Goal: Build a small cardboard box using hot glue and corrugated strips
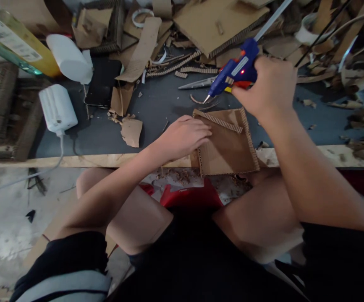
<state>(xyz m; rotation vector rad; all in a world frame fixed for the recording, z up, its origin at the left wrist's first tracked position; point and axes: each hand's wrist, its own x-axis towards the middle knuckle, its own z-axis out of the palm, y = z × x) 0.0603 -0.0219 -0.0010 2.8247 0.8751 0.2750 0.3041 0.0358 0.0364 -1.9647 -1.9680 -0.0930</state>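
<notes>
A square brown cardboard piece with corrugated strips glued along its edges lies at the near edge of the dark table. My left hand rests flat on the piece's left side, fingers stretched toward a corrugated strip near its top. My right hand grips a blue hot glue gun with a red light on. Its nozzle points down-left, just above the table beyond the top left corner of the cardboard piece.
Scissors lie behind the glue gun. Cardboard scraps and strips litter the back of the table. A white adapter, a white bottle and a black phone sit at the left. My knees are under the table edge.
</notes>
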